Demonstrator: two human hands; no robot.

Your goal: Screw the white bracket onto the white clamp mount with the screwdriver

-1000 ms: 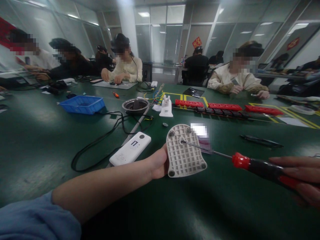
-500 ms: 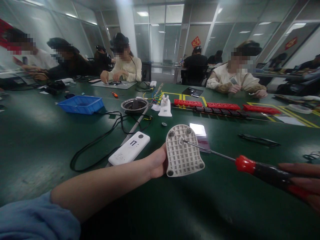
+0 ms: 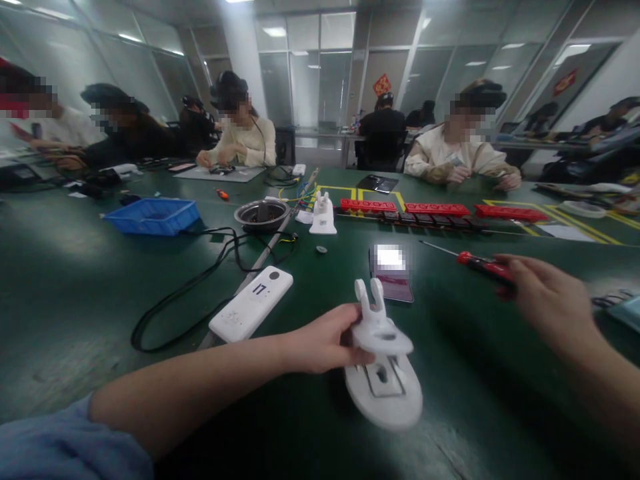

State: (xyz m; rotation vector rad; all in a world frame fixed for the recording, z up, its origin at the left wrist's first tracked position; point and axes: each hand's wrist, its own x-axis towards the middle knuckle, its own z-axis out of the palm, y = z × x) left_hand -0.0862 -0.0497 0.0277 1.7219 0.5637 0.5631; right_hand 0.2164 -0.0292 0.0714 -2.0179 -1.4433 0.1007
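Observation:
My left hand (image 3: pixel 325 340) is closed around a white plastic stand (image 3: pixel 385 393), gripping it by its upright part. Two prongs rise from the stand's top, and its rounded base points toward me with a rectangular outline and a hole in it. On the right, my right hand (image 3: pixel 550 300) is closed on the handle of a red and black screwdriver (image 3: pixel 483 263). The screwdriver's shaft points left, apart from the stand. Beyond the stand lies a phone-like device (image 3: pixel 393 273) with a bright upper part. A similar white piece (image 3: pixel 323 217) stands farther back.
Left of centre lies a white power bank (image 3: pixel 253 303) marked 17, with black cable (image 3: pixel 175 280) looping beside it. A blue tray (image 3: pixel 155 218) and a metal bowl (image 3: pixel 263 215) stand behind. Red strips (image 3: pixel 436 210) line the back. Several people sit across the table.
My left hand has turned the stand over from its ribbed underside and lowered it. The screwdriver tip has come out of the underside's hole, and my right hand has moved away, up and left.

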